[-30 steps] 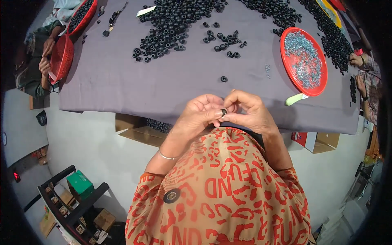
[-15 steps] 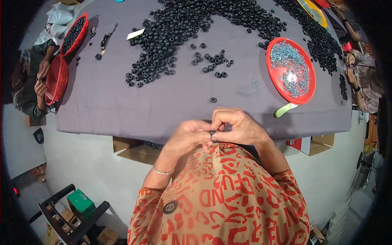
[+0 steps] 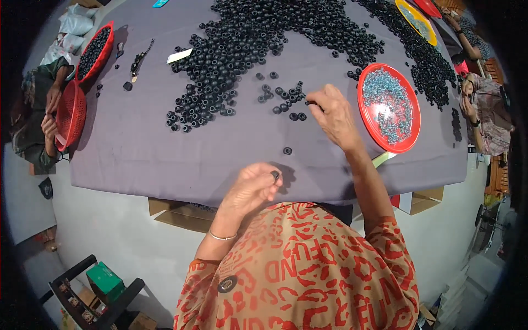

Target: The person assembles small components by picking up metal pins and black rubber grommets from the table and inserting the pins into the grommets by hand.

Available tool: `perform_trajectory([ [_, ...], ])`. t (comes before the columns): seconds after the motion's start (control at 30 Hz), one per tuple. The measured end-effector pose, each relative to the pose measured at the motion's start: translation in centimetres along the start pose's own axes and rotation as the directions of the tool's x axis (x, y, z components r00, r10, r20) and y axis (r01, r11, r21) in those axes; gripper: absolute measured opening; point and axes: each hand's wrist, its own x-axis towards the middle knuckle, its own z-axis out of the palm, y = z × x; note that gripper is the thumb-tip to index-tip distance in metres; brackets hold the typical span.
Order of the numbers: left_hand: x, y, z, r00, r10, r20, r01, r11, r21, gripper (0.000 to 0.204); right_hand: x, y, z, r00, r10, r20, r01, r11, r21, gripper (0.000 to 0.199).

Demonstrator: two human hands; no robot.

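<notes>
My left hand (image 3: 254,188) is closed near the table's front edge, pinching a small round black knob (image 3: 275,175) between thumb and fingers. The knob's end faces up. My right hand (image 3: 334,114) reaches forward over the table, its fingertips drawn together at the right side of a small cluster of black pieces (image 3: 284,93). Something dark shows at those fingertips, too small to make out. One hollow black knob (image 3: 287,150) lies alone between my hands. A big heap of the same knobs (image 3: 236,60) spreads beyond.
A red tray (image 3: 388,144) of small silvery pieces stands right of my right forearm, a pale green handle (image 3: 383,159) beside it. Smaller black parts (image 3: 429,77) lie farther right. Red baskets (image 3: 71,118) stand at left. Other people's hands work at both sides.
My hands were together over the table's front edge, working on a small black piece. They have parted: the right has moved forward to the small cluster, while the left keeps a knob.
</notes>
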Motion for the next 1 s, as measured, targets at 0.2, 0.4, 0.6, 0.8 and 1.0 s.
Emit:
perform_trajectory([
  [0.2,0.2,-0.2,0.0,1.0,0.029,-0.003,-0.029,0.999,-0.018,0.013,0.7,0.1,0.5,0.989,-0.136,0.062,0.143,0.98,-0.139,0.01],
  [0.4,0.1,-0.4,0.3,0.999,0.05,-0.007,-0.05,0.999,0.019,0.009,-3.0,-4.1,-2.1,0.875,0.265,0.404,-0.483,0.486,0.728,0.01],
  [0.6,0.0,-1.2,1.4,0.998,0.047,0.037,-0.047,0.999,-0.004,0.011,-6.2,-6.0,-2.3,0.82,0.275,0.503,-0.543,0.093,0.835,0.015],
  [0.8,-0.5,-1.6,2.7,0.999,0.031,-0.008,-0.031,0.999,0.012,0.013,-7.5,-7.1,-3.3,0.796,0.252,0.551,-0.585,0.083,0.807,0.016],
  [1.0,-0.6,-1.9,2.7,1.0,0.027,0.004,-0.026,0.998,-0.053,0.014,-8.3,-6.6,-2.7,0.882,0.254,0.397,-0.428,0.08,0.9,0.012],
])
